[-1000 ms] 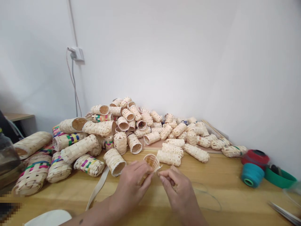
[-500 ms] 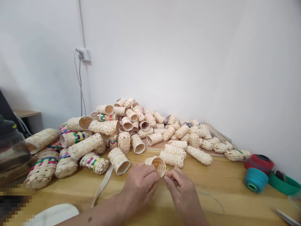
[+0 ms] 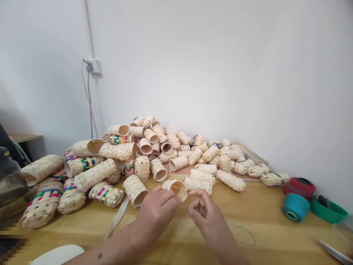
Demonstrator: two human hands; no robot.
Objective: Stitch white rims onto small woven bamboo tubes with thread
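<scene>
My left hand (image 3: 156, 215) grips a small woven bamboo tube (image 3: 175, 188), its round open end facing me and to the right. My right hand (image 3: 205, 217) hangs just right of the tube, not touching it, fingers curled and slightly apart, with nothing visible in them. A larger woven tube (image 3: 135, 190) lies on its side just beyond my left hand, close to the knuckles.
Many woven tubes form a heap (image 3: 143, 147) against the wall, some with coloured bands (image 3: 41, 206) at left. On the wooden table (image 3: 261, 206) are a white strap (image 3: 117, 217), thin thread (image 3: 242, 230), red (image 3: 300, 186) and teal (image 3: 296, 207) spools, and a green bowl (image 3: 328, 211).
My right hand has let go of the small tube's rim and moved right, away from it. The tube has turned in my left hand. The view has shifted slightly.
</scene>
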